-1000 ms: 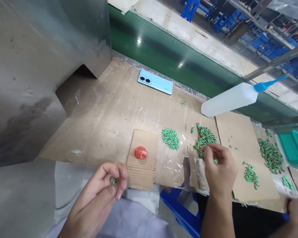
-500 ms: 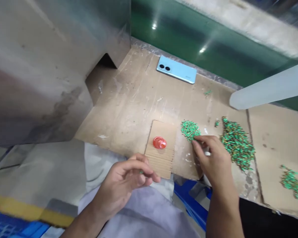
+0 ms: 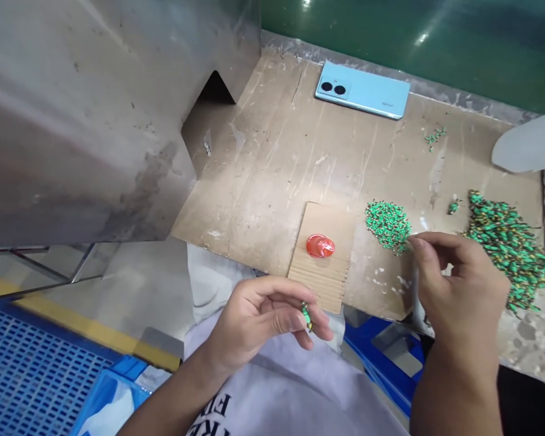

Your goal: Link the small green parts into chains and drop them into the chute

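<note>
My left hand point(image 3: 270, 315) is curled above the table's front edge, with a few small green pieces point(image 3: 306, 316) held between thumb and fingers. My right hand point(image 3: 458, 278) pinches at the right edge of a small pile of green pieces point(image 3: 388, 225); what is between its fingertips is too small to make out. Between the hands, a red glossy blob point(image 3: 320, 246) sits on a small cardboard piece point(image 3: 322, 275). A larger heap of green and yellowish pieces point(image 3: 508, 248) lies to the right of my right hand.
A light blue phone point(image 3: 363, 91) lies at the back by the green wall. A metal housing point(image 3: 86, 121) fills the left. A whitish cylinder point(image 3: 529, 142) is at the right. Below are a blue stool point(image 3: 381, 363) and a blue basket point(image 3: 31, 369).
The view has shifted, so the table items appear larger and mostly farther right. My left hand has turned, showing the green pieces in its fingers more clearly. My right hand stays near the small pile.
</note>
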Demonstrator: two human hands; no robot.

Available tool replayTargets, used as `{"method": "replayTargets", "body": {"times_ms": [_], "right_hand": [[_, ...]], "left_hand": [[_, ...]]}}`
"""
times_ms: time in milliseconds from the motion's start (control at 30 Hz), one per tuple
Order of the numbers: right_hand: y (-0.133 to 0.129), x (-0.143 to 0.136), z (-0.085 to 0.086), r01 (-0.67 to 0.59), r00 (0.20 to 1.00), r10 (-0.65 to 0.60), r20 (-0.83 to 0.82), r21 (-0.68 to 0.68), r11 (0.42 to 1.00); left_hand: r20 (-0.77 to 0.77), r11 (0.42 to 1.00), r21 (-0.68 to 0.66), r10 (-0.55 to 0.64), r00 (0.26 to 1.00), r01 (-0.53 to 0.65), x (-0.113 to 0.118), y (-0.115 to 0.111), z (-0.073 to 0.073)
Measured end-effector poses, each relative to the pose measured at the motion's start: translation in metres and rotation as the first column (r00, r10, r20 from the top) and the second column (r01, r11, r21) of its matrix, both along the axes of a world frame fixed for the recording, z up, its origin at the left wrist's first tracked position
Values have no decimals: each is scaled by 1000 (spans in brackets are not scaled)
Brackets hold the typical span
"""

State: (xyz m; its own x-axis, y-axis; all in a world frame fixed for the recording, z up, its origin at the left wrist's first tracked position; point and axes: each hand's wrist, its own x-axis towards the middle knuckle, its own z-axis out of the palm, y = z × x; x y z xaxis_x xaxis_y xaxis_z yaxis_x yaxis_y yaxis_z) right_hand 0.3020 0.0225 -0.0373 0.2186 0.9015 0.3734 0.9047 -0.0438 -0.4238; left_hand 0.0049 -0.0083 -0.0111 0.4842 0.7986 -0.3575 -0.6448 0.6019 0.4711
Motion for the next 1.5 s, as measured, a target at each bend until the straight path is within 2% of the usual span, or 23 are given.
{"method": "replayTargets", "body": {"times_ms": [100, 233, 567, 800, 967, 1067, 1167, 1267, 1367, 1433, 1500], "right_hand": [[-1, 0, 0, 44, 997, -44, -65, 3, 999], [-2, 0, -1, 21, 987, -16, -157, 28, 999], [-3, 3, 0, 88, 980, -92, -176, -33, 996], [-4, -5, -1, 68, 975, -39, -220, 126, 990], [-3, -8, -4, 73, 956, -24, -293, 156, 985], [-4, -17, 1, 85, 929, -15, -370, 173, 981], [-13, -33, 12, 8, 794, 93, -601, 162, 987], [-29, -53, 24, -140, 596, 136, -791, 64, 988], [-42, -71, 34, -363, 346, 46, -937, -88, 928], [-44, -80, 38, -485, 170, -29, -985, -110, 867], [-42, -86, 39, -549, 67, -65, -996, -91, 831]], "left_hand": [[55, 1000, 23, -20, 998, 18, 1, 1, 2], [69, 998, 11, -56, 996, 55, 1, 2, 4], [101, 999, 15, -44, 994, 42, 1, 2, 2], [135, 997, 64, -48, 990, 39, 3, 2, -1], [114, 997, 59, -51, 992, 45, 2, 2, 0], [90, 998, 49, -51, 995, 46, 1, 3, 0], [29, 998, 63, -21, 999, 19, 3, 2, 1], [-236, 987, 152, 79, 968, -44, 4, 0, 4], [-544, 941, 339, 201, 814, -6, 5, -3, 8], [-638, 896, 439, 252, 727, 74, 6, -5, 9], [-677, 864, 487, 282, 680, 127, 7, -6, 9]]}}
